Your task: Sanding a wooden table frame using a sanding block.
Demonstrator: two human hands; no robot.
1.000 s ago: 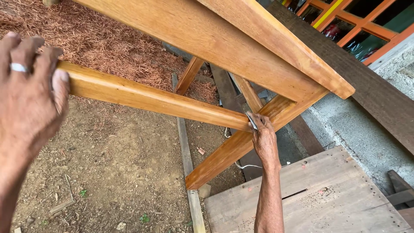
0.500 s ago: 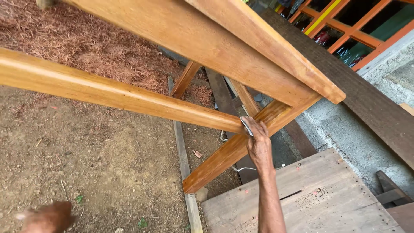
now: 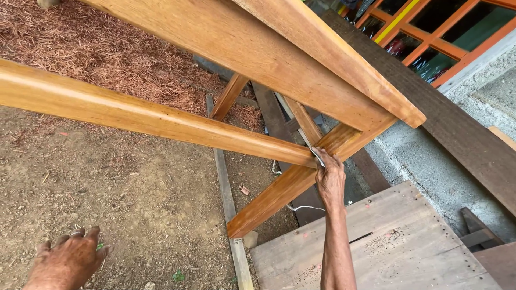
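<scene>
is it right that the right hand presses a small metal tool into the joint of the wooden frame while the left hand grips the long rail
Not quite. In the head view the left hand hangs low over the dirt ground, off the long rail. The right hand does press the small metal tool into the joint.

- The stretcher rail (image 3: 161, 121) is made of smooth wood with a glossy amber varnish.
- The slanted leg (image 3: 279, 190) is varnished likewise.
- The grey blade (image 3: 318, 157) looks like metal.
- The board platform (image 3: 408, 236) is left as bare, matt, rough wood.
- The ground (image 3: 134, 198) is covered in gritty dirt.
</scene>
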